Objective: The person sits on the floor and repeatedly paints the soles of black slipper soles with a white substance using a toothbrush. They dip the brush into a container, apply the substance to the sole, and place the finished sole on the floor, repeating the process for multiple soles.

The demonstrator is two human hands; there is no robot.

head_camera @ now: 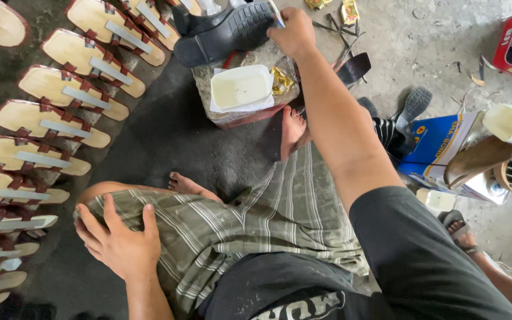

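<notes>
My right hand [294, 32] reaches forward and is closed around a small brush handle, its tip at the heel of a black shoe sole [223, 32] that lies tread-up on a block. Just below the sole stands a white tub of pale glue [241, 89] on that block [238, 115]. My left hand [120, 240] rests flat, fingers spread, on my left knee over the checked cloth. My bare feet [294, 130] show between knee and block.
Rows of tan sandal insoles with brown straps [66, 89] line the floor at left. A blue and yellow carton [440, 142], a metal can and sandal parts sit at right. Another person's foot in a sandal [460, 228] is at lower right.
</notes>
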